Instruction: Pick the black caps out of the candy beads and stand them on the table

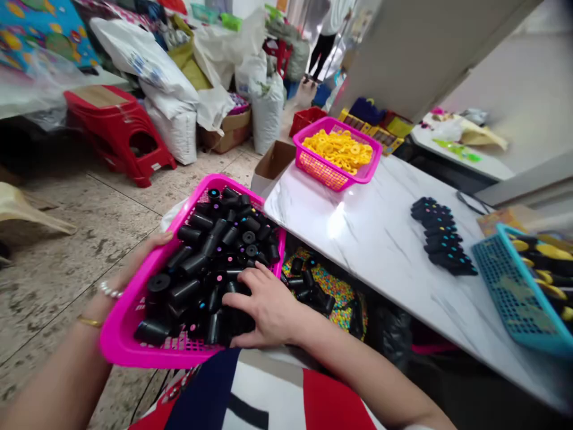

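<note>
A bright pink plastic basket [129, 313] is tilted at my lap, heaped with black plastic cylinders [183, 292], some with small blue, pink or purple dots on their ends. My left hand [154, 243] holds the basket's left side near the rim, most of its fingers hidden behind the wall. Inside, my right hand [271, 307] rests on the cylinders at the near right, fingers spread and slightly bent. Its fingertips touch the heap, and no piece is visibly gripped. Below the table edge, more black cylinders lie on multicoloured small beads [333, 280].
On the white marbled table [340, 233] stand a pink basket of yellow parts [338, 152], rows of black cylinders [441, 236] and a blue basket [505, 286]. Left are a red stool [119, 128] and white sacks [172, 128]. A person [324, 45] stands far back.
</note>
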A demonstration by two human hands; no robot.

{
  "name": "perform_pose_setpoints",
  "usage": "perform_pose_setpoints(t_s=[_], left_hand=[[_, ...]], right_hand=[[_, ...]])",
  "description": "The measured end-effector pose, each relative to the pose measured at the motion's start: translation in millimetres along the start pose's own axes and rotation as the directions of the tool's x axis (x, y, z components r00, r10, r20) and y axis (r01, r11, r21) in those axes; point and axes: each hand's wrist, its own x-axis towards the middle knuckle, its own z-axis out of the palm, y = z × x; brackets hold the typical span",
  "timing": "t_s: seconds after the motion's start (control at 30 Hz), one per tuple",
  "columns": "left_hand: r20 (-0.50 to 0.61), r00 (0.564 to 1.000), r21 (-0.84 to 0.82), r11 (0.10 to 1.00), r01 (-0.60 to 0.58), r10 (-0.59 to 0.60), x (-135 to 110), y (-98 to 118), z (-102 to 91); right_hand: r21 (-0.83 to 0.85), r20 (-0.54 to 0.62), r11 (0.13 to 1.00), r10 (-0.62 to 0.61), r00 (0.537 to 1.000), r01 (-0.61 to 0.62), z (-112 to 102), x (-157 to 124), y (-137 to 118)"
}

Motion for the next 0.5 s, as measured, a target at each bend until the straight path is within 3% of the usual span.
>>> perform_pose_setpoints(t_s=[0.13,0.3,0.5], left_hand=[[-0.03,0.994,-0.027,0.994,0.107,-0.108,0.4,-1.1,-2.4],[-0.116,0.993,0.05,0.999,-0.008,0.014,-3.4,-0.4,10.0],[-0.143,0.984,0.108,0.99,-0.092,0.107,7.5,3.1,-0.2]], right_hand=[[-0.032,0.009,0.999,-0.012,1.0,0.013,-2.8,-7.6,2.8],[-0.079,0.028,0.996,-0.045,0.999,0.047,-10.3,-10.1,6.5],[-0.137,0.115,0.986,-0.079,0.99,0.094,-22.3,-10.5,21.5]])
